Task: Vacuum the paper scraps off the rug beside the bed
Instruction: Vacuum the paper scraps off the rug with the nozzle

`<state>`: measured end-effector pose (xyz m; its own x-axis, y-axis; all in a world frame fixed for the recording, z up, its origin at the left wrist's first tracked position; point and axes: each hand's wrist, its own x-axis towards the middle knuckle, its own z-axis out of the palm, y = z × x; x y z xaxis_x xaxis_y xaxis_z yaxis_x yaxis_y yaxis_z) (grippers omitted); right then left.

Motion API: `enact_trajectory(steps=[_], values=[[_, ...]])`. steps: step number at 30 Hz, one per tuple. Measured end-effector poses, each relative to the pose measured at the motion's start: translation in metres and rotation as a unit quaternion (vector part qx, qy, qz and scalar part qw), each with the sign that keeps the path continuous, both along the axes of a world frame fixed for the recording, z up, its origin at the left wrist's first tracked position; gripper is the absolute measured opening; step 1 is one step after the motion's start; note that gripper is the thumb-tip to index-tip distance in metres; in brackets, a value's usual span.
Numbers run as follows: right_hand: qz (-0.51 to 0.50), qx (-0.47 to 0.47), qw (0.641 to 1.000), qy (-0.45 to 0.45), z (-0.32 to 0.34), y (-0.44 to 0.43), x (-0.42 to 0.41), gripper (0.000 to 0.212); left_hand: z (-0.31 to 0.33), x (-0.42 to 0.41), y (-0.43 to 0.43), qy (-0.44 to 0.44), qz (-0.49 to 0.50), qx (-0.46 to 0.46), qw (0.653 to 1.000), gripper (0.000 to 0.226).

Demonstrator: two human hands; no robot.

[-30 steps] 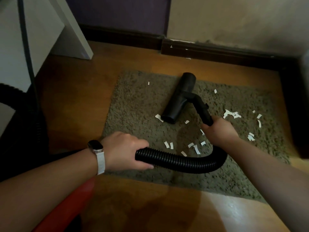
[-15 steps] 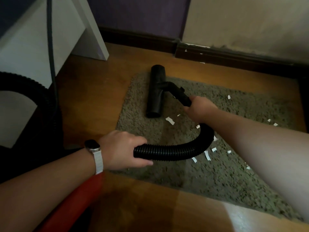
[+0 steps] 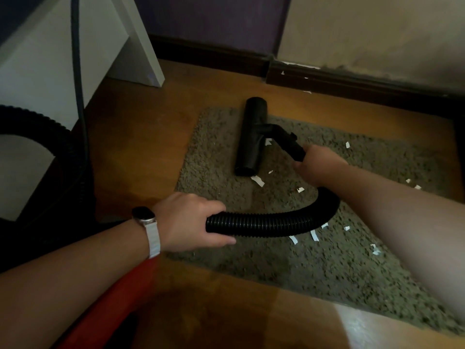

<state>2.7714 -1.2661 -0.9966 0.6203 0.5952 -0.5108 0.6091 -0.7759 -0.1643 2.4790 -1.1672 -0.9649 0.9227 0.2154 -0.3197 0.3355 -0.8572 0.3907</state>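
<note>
Now my right hand [image 3: 317, 168] grips the wand [image 3: 291, 144], my left hand [image 3: 190, 220] the hose [image 3: 271, 222]. I'd press the nozzle [image 3: 250, 142] flat, sweeping slowly toward the scraps [image 3: 257, 180].

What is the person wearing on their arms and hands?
No sleeves show; both forearms are bare. The left wrist has a watch with a dark rounded-square face and a white band. The left hand and right hand wear no gloves, and I see no rings.
</note>
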Motion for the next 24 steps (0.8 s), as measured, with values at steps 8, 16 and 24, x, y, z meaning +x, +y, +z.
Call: enact_trajectory(steps=[8,16,24], values=[[-0.069,-0.013,0.998,0.000,0.005,-0.061,0.009,0.023,0.002,0.015,-0.015,0.004,-0.039,0.004,0.999,0.042],[-0.125,0.010,0.992,-0.008,0.002,-0.119,0.012,0.025,0.005,0.042,-0.031,0.063,-0.130,0.048,0.988,0.050],[-0.155,0.014,0.988,0.004,-0.004,-0.143,0.018,0.027,0.008,0.058,-0.051,0.061,-0.157,0.095,0.981,0.045]])
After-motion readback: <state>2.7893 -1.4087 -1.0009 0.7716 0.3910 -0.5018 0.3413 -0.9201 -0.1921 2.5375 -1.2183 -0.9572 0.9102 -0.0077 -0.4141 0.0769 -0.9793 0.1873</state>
